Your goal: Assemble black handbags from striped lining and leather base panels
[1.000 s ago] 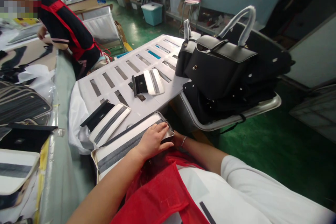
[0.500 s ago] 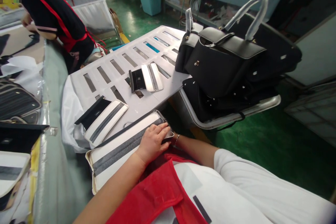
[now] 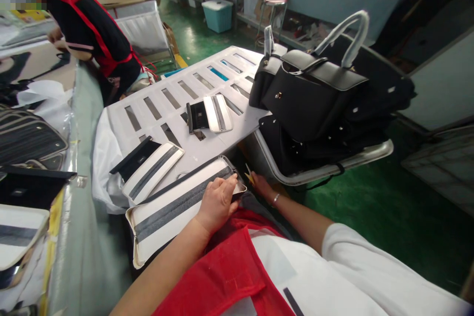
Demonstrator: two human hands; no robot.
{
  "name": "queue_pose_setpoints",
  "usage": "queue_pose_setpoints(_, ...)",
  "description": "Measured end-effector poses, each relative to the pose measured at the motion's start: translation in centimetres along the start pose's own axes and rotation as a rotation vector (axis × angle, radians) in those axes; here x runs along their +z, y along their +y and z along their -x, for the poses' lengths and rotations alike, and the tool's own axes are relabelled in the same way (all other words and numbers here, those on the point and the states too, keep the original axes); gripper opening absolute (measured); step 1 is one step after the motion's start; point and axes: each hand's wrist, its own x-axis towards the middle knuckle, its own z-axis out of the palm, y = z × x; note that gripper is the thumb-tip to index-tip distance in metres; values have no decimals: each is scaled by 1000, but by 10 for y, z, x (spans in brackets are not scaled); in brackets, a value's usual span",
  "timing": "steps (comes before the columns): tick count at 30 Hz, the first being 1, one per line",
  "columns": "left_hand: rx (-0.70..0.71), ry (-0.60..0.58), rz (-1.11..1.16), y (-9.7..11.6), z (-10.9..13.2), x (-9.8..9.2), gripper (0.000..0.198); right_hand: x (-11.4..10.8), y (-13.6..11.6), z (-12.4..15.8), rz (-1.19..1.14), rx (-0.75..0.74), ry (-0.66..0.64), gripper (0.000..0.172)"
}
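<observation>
A long white bag panel [image 3: 174,207] with a grey stripe lies across my lap and the table edge. My left hand [image 3: 218,202] grips its right end, fingers curled over the rim. Just right of that end, my right hand [image 3: 261,183] is closed round a small yellow-tipped tool [image 3: 248,172] that sticks up from the fingers. Two smaller white-and-black panels [image 3: 150,168] [image 3: 209,114] rest on the white slotted table [image 3: 170,98] beyond.
Black handbags [image 3: 314,89] with wrapped handles are piled in a metal-framed cart [image 3: 333,165] to the right. A co-worker in a red apron [image 3: 89,34] leans over the bench at the far left. More striped panels [image 3: 25,140] lie on the left bench. Green floor right.
My right hand has come out from under the panel's end, now holding a small yellow-tipped tool. My left hand stays on the panel's end.
</observation>
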Motion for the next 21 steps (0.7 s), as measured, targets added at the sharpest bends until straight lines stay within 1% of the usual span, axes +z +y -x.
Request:
queue_pose_setpoints(1, 11, 1, -13, 1, 1, 0, 50, -4, 6, 4, 3, 15, 8, 49)
queue_pose_setpoints(3, 37, 3, -42, 2, 3, -1, 38, -16, 15, 14, 8, 37, 23, 54)
queue_pose_setpoints(5, 49, 2, -59, 3, 4, -1, 33, -29, 16, 23, 20, 27, 32, 61)
queue_pose_setpoints(7, 47, 1, -59, 4, 4, -1, 32, -41, 6, 28, 82, -25, 19, 61)
queue_pose_setpoints(9, 40, -2, -61, 4, 5, -2, 30, -49, -9, 29, 161, -85, -6, 59)
queue_pose_setpoints(13, 29, -4, -63, 3, 7, -2, 28, -57, -37, 24, 352, -140, -92, 57)
queue_pose_setpoints(15, 31, -2, -51, 2, 8, -3, 27, -58, -43, 23, 423, -155, -128, 55)
queue_pose_setpoints(18, 18, 9, -34, 1, 9, -2, 26, -61, -45, 23, 471, -167, -177, 49)
queue_pose_setpoints(21, 6, 16, -22, -2, 9, -1, 25, -64, -47, 24, 457, -118, -216, 54)
